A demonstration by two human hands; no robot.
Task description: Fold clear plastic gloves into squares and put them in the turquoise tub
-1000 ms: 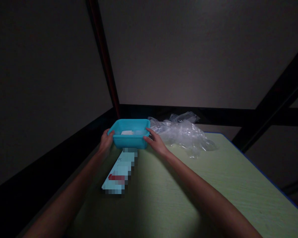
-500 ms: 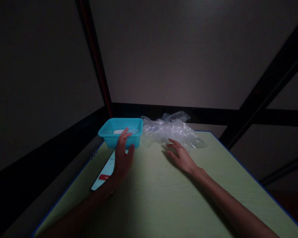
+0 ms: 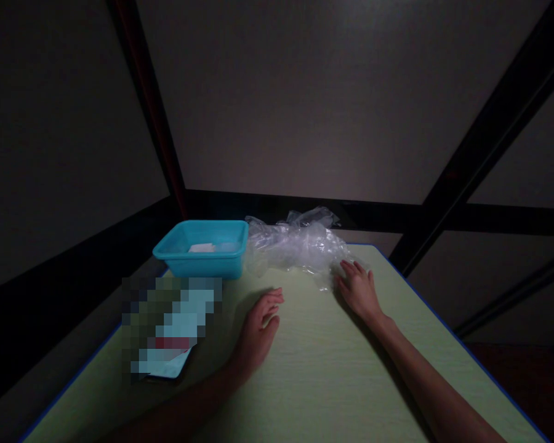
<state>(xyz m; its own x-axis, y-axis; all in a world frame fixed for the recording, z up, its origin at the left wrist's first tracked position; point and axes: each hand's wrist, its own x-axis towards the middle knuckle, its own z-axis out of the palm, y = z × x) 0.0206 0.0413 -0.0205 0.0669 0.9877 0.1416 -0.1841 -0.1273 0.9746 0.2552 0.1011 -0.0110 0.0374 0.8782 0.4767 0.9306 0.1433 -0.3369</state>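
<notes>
Both hands off the bin – now right of it

Left hand (image 3: pixel 258 329) over the near-middle counter (image 3: pixel 314 381), holding nothing, fingers loosely together, thumb apart. Right hand (image 3: pixel 362 292) farther right, fingers slightly spread at the near-right edge of the clear plastic (image 3: pixel 300 243) – can't tell if touching. Plastic lies crumpled at the far side, just right of the blue bin (image 3: pixel 205 267). Pale flat item (image 3: pixel 170 367) near-left, partly pixelated.

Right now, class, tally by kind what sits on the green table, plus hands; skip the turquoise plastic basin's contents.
Rectangular turquoise plastic basin: 1
Heap of crumpled clear plastic: 1
Flat oblong pale-blue item: 1
Hands (left hand, right hand): 2
Total: 5
</notes>
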